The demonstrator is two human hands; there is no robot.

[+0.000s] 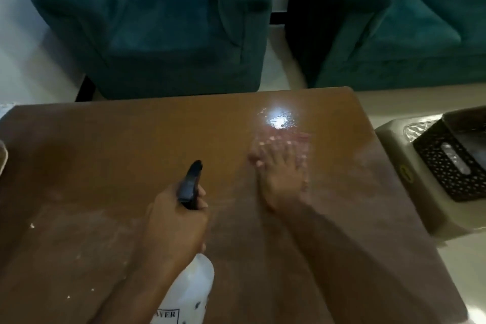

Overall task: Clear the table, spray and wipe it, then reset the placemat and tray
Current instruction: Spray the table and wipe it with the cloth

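Note:
My left hand (173, 221) grips the neck of a white spray bottle (192, 287) with a black trigger head, its nozzle pointing away over the middle of the brown table (105, 155). My right hand (278, 179) lies flat on the table's right half with fingers spread, blurred by motion. A pinkish, wet-looking smear surrounds its fingers; whether a cloth lies under the hand I cannot tell. Just beyond the fingers a bright light reflection shines on the damp surface. White specks and streaks mark the near left of the tabletop.
A grey stool (410, 192) stands by the table's right edge and carries a black perforated basket (452, 166). A teal armchair (157, 26) and a teal sofa (410, 29) stand close behind the table's far edge.

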